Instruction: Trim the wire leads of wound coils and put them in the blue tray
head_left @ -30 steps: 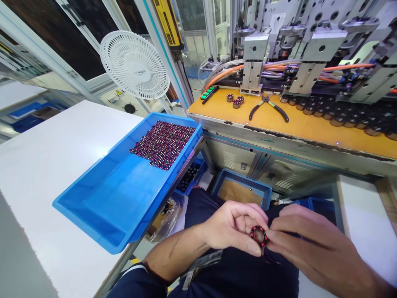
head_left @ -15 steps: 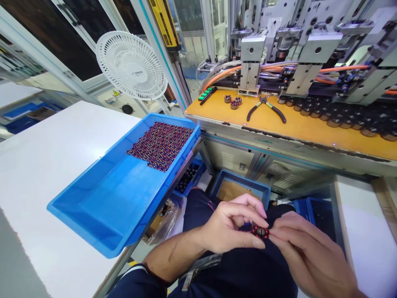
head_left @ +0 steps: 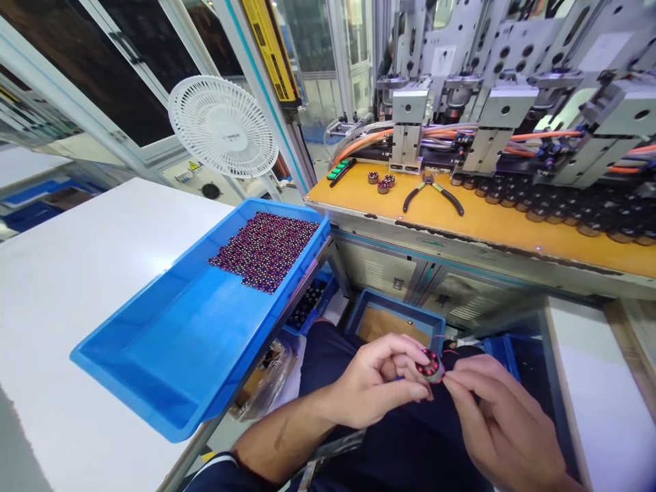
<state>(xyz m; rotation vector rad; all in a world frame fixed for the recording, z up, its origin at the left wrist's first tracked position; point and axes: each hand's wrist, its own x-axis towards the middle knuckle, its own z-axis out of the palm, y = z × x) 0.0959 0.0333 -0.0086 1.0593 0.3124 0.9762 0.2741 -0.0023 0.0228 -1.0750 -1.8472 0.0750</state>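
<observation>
red spots on dark for the ring | plain blue over the large tray | speckled red, dark and pale across the packed parts | white on the fan | orange-yellow on the machine-side surface | black with yellow-green on the pliers | navy, white-striped, on the sleeve

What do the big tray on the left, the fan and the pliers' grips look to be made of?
Blue tray: glossy moulded plastic, judging by its soft highlights and even colour.
Fan: white, probably plastic, with thin moulded-looking grille ribs.
Pliers' grips: black with yellow-green parts, likely rubber or soft plastic; the look leaves that open.
</observation>
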